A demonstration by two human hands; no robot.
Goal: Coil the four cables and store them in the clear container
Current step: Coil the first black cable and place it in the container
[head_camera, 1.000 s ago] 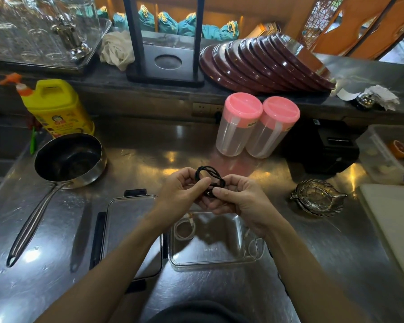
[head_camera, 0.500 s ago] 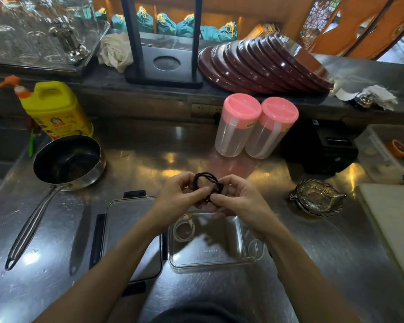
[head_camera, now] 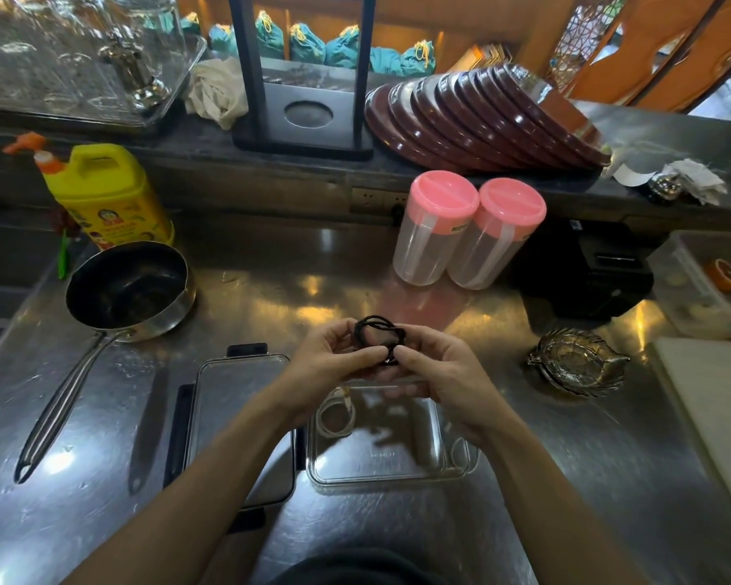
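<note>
Both forearms are bare, with no sleeves reaching into view. The left hand [head_camera: 330,361] and the right hand [head_camera: 435,369] carry no rings, watch or gloves. A dark garment [head_camera: 355,570] shows at the bottom edge.

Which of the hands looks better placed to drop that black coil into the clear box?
Probably the right hand: it hangs directly above the clear rectangular container, pinching the coiled black cable.

black cable [head_camera: 378,331] coil tightened, thumbs closer

A restaurant kitchen: steel counter [head_camera: 271,297], stacked plates [head_camera: 482,120], saucepan [head_camera: 127,289].
</note>
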